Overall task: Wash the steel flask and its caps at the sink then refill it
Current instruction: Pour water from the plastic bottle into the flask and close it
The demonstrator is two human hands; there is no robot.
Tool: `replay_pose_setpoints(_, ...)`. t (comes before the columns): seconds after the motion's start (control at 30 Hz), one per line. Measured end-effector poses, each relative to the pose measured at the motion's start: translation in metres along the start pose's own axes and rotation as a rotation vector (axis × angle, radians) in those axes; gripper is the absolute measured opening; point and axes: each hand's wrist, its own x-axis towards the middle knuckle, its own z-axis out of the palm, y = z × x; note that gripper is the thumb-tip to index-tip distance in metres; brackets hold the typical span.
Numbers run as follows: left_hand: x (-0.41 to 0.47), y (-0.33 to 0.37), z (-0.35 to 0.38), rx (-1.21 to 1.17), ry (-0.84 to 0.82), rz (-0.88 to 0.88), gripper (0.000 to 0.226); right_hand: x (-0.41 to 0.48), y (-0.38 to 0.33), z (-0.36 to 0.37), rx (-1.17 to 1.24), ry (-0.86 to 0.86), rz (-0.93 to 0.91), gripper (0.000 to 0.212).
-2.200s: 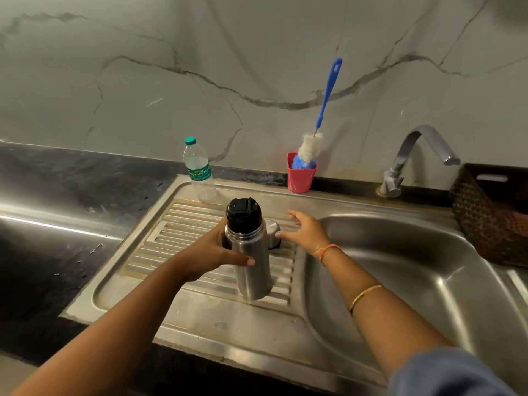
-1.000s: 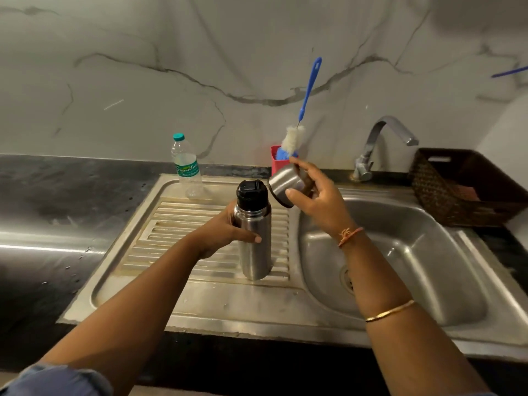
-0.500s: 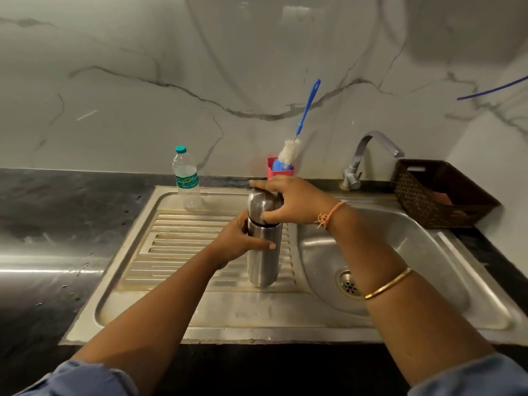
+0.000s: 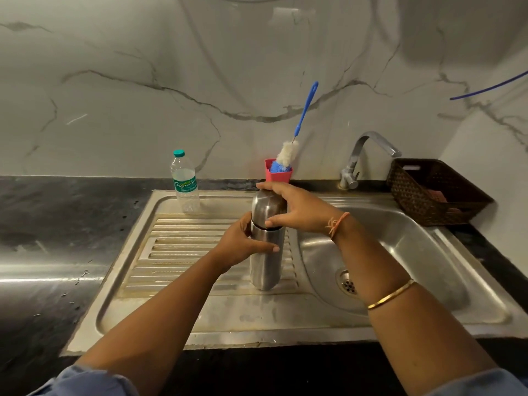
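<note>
Your left hand (image 4: 243, 244) grips the flask (image 4: 265, 264) around its upper body, with the thumb across the front and the fingers wrapped behind. The flask stands upright on the ribbed drainboard (image 4: 177, 252), near its right edge and just beside the basin (image 4: 423, 252).

Your right hand (image 4: 297, 208) holds the steel cap (image 4: 265, 208) that sits over the flask's top. Its fingers curl over the dome and the thumb presses near the lower rim. A thin dark line shows between the cap's rim and the flask's body. You cannot tell from here whether the cap is screwed tight.

An orange thread (image 4: 337, 224) circles your right wrist and a gold bangle (image 4: 390, 294) sits further up that forearm. Blue sleeves show at the bottom edge.

A clear plastic bottle (image 4: 185, 184) with a green lid stands at the back left of the drainboard. Behind the flask, against the marble wall (image 4: 114, 110), a red cup (image 4: 278, 175) holds a brush (image 4: 297, 132) with a blue handle that leans to the right.

The tap (image 4: 368, 155) rises at the back of the basin, its spout pointing right. The drain (image 4: 347, 282) lies in the basin floor. A dark woven basket (image 4: 414, 195) sits on the bench (image 4: 57, 224) to the right of the tap, with something reddish inside.
</note>
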Motion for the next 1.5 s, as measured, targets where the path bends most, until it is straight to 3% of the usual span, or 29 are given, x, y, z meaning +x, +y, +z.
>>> replay_pose_setpoints(0.1, -0.002, 0.000, 0.004, 0.006, 0.055, 0.015, 0.055, 0.003, -0.001, 0.015, -0.056, 0.249, 0.067, 0.070)
replay_pose_setpoints(0.2, -0.004, 0.000, 0.007, 0.017, 0.078, 0.031, 0.051, 0.007, -0.003, 0.031, -0.371, 0.489, 0.156, 0.073)
replay_pose_setpoints(0.23, -0.004, 0.000, 0.007, 0.019, 0.073, 0.032, 0.051, 0.007, -0.002, 0.029, -0.336, 0.453, 0.154, 0.077)
replay_pose_setpoints(0.33, -0.003, 0.001, 0.003, 0.028, 0.036, 0.026, 0.054, 0.002, 0.000, 0.005, 0.053, 0.086, 0.086, 0.097)
replay_pose_setpoints(0.4, -0.002, 0.000, 0.001, 0.033, 0.023, 0.025, 0.060, -0.002, 0.002, -0.008, 0.057, -0.028, 0.020, 0.091)
replay_pose_setpoints(0.5, -0.002, 0.000, 0.003, 0.032, 0.029, 0.026, 0.062, 0.001, 0.000, -0.004, -0.052, 0.140, 0.043, 0.070)
replay_pose_setpoints(0.6, -0.004, 0.000, 0.004, 0.025, 0.042, 0.040, 0.060, 0.006, -0.007, 0.009, -0.439, 0.352, 0.139, 0.071)
replay_pose_setpoints(0.7, -0.002, -0.003, 0.002, 0.015, 0.029, 0.044, 0.062, 0.003, -0.017, -0.004, -0.389, 0.036, 0.074, 0.087)
replay_pose_setpoints(0.77, -0.002, -0.004, 0.001, 0.019, 0.026, 0.040, 0.066, 0.002, -0.024, -0.017, -0.406, -0.141, -0.010, 0.079)
replay_pose_setpoints(0.87, -0.002, -0.002, 0.002, 0.031, 0.030, 0.038, 0.067, 0.011, -0.031, -0.018, -0.559, -0.022, 0.030, 0.061)
replay_pose_setpoints(0.93, -0.003, -0.001, 0.002, 0.036, 0.034, 0.032, 0.066, 0.016, -0.030, -0.018, -0.745, 0.074, 0.128, 0.072)
replay_pose_setpoints(1.0, -0.003, -0.001, 0.002, 0.040, 0.034, 0.033, 0.067, 0.018, -0.028, -0.023, -0.674, -0.016, 0.118, 0.085)
replay_pose_setpoints(1.1, -0.003, -0.001, 0.003, 0.055, 0.043, 0.048, 0.068, 0.015, -0.033, -0.026, -0.473, -0.155, 0.024, 0.068)
replay_pose_setpoints(1.2, -0.005, -0.001, 0.006, 0.063, 0.082, 0.065, 0.063, 0.013, -0.032, -0.023, -0.425, -0.049, 0.048, 0.057)
replay_pose_setpoints(1.4, -0.006, 0.004, 0.005, 0.023, 0.079, 0.067, 0.062, 0.013, -0.017, 0.005, -0.539, 0.287, 0.160, 0.058)
replay_pose_setpoints(1.5, -0.005, 0.003, -0.001, 0.023, 0.020, 0.054, 0.058, 0.005, -0.001, 0.002, -0.067, 0.050, 0.099, 0.077)
